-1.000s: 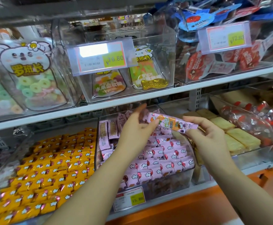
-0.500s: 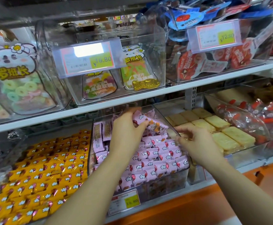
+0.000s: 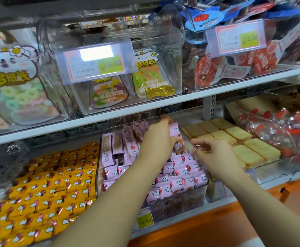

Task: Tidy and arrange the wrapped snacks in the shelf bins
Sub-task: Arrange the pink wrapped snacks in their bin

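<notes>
Left hand (image 3: 156, 141): fingers grip one pink snack (image 3: 174, 130), standing up.
Pink snack: far right corner of the middle bin (image 3: 185, 198).
Right hand (image 3: 215, 155): fingers curled beside the bin; can't tell any grip.

- The left hand (image 3: 156, 141) reaches into the middle clear bin (image 3: 183, 198) on the lower shelf. Its fingers (image 3: 164, 119) curl round an upright pink wrapped snack (image 3: 175, 130) near the back.
- The right hand (image 3: 215, 155) hovers at the bin's right wall with its fingers bent; whether it holds anything cannot be told.
- Rows of pink snacks (image 3: 181, 173) fill the bin's front.
- Yellow wrapped snacks (image 3: 47, 189) lie in the bin to the left, and pale biscuits (image 3: 234, 138) in the one to the right.
</notes>
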Action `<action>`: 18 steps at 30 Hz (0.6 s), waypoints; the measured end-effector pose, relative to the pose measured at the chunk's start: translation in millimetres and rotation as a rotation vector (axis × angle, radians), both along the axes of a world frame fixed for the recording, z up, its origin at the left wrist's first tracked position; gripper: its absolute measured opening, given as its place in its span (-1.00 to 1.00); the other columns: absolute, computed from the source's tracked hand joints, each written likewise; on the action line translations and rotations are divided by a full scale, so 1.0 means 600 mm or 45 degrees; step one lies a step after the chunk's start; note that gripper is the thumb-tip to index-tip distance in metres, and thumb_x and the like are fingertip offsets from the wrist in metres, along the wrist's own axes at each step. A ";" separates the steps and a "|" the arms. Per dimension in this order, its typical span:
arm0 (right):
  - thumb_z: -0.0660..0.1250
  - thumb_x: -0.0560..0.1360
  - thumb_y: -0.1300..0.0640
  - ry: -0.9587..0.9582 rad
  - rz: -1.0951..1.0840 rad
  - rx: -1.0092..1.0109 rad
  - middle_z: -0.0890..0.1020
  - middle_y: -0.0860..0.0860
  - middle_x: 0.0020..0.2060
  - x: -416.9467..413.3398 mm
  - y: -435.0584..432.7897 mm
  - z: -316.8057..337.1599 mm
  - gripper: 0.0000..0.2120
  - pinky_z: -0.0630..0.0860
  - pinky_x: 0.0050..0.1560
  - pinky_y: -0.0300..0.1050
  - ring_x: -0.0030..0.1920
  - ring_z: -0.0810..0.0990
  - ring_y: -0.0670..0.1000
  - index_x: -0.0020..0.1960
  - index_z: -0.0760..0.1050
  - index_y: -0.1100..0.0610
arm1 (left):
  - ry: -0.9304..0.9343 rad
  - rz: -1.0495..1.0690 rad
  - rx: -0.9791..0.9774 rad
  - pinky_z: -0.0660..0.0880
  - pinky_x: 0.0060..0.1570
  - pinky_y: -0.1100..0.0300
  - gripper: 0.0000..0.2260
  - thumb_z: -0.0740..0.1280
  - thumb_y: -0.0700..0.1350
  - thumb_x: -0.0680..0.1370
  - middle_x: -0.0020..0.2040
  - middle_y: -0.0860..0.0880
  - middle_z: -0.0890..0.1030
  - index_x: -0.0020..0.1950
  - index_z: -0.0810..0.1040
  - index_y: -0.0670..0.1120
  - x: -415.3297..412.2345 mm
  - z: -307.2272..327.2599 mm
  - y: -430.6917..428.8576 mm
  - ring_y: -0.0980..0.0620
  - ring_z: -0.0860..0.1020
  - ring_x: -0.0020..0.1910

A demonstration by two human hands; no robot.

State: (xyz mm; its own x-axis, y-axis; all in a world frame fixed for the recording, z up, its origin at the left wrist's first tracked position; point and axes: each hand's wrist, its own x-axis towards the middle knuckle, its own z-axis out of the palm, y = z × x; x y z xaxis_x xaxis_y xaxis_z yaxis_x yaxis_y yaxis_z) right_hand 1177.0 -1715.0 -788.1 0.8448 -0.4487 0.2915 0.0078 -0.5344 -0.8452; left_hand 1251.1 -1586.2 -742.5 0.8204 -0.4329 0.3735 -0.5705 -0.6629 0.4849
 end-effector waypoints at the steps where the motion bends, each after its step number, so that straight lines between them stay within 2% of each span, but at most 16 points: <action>1: 0.36 0.48 0.20 0.003 0.004 0.008 0.61 -0.13 -0.33 0.000 0.000 0.000 -0.85 0.50 -0.24 -0.27 -0.33 0.55 -0.20 0.04 0.62 0.13 | -0.003 -0.021 0.059 0.50 -0.01 0.07 -0.64 0.43 -0.08 0.48 0.05 -0.12 0.59 0.22 0.43 -0.07 0.003 -0.002 -0.007 -0.12 0.55 0.03; 4: 0.36 0.48 0.20 0.015 0.006 -0.001 0.63 -0.09 -0.30 0.000 0.000 -0.001 -0.83 0.54 -0.19 -0.16 -0.31 0.56 -0.14 0.06 0.61 0.12 | 0.007 -0.113 0.161 0.45 -0.06 0.12 -0.74 0.41 -0.09 0.50 0.03 -0.11 0.61 0.15 0.51 -0.07 0.011 -0.010 -0.024 -0.11 0.55 0.02; 7: 0.36 0.48 0.24 0.022 0.014 -0.008 0.61 -0.14 -0.28 0.001 -0.003 -0.003 -0.81 0.51 -0.19 -0.23 -0.27 0.56 -0.17 0.08 0.60 0.10 | 0.073 -0.169 0.150 0.37 -0.01 0.23 -0.80 0.31 -0.13 0.57 0.12 -0.07 0.62 0.17 0.59 -0.08 0.021 -0.017 -0.030 -0.04 0.53 0.11; 11: 0.37 0.47 0.24 0.018 -0.015 -0.018 0.60 -0.10 -0.26 0.004 -0.006 -0.008 -0.79 0.46 -0.20 -0.31 -0.21 0.58 -0.11 0.10 0.60 0.11 | 0.019 -0.223 0.365 0.33 -0.04 0.29 -0.74 0.22 -0.24 0.59 0.17 -0.08 0.58 0.20 0.60 -0.06 0.028 -0.021 -0.030 -0.04 0.52 0.13; 13: 0.37 0.48 0.24 0.028 -0.013 -0.002 0.62 -0.07 -0.24 0.004 -0.006 -0.009 -0.79 0.51 -0.20 -0.25 -0.21 0.59 -0.09 0.09 0.60 0.11 | 0.029 -0.234 0.459 0.38 -0.01 0.25 -0.76 0.21 -0.23 0.59 0.12 -0.08 0.58 0.15 0.61 -0.04 0.034 -0.020 -0.030 -0.08 0.52 0.11; 15: 0.37 0.48 0.23 0.032 -0.003 0.030 0.64 -0.03 -0.24 0.004 -0.004 -0.009 -0.80 0.58 -0.19 -0.12 -0.24 0.59 -0.05 0.09 0.60 0.11 | 0.070 -0.235 0.560 0.45 0.02 0.18 -0.83 0.27 -0.21 0.56 -0.04 -0.08 0.55 -0.01 0.62 0.00 0.042 -0.018 -0.030 -0.17 0.49 -0.03; 17: 0.37 0.48 0.22 0.028 -0.009 0.028 0.63 -0.04 -0.26 0.004 -0.003 -0.009 -0.82 0.58 -0.19 -0.10 -0.27 0.59 -0.05 0.07 0.61 0.09 | 0.068 -0.236 0.578 0.50 0.00 0.13 -0.91 0.35 -0.15 0.52 -0.16 -0.07 0.54 -0.14 0.57 0.03 0.045 -0.013 -0.029 -0.10 0.47 -0.15; 18: 0.36 0.48 0.22 0.030 -0.013 0.022 0.63 -0.05 -0.27 0.004 -0.003 -0.009 -0.82 0.57 -0.19 -0.11 -0.28 0.58 -0.05 0.07 0.61 0.09 | 0.075 -0.251 0.567 0.50 -0.01 0.14 -0.97 0.39 -0.12 0.51 -0.13 -0.09 0.59 -0.10 0.62 0.00 0.044 -0.010 -0.028 -0.08 0.53 -0.10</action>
State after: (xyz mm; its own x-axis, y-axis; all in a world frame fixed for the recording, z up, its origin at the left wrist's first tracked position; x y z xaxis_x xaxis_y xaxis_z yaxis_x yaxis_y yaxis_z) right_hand 1179.5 -1716.7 -793.4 0.8467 -0.4622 0.2637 -0.0177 -0.5199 -0.8541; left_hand 1277.6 -1603.0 -748.4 0.7211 -0.6891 0.0719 -0.6860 -0.6955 0.2140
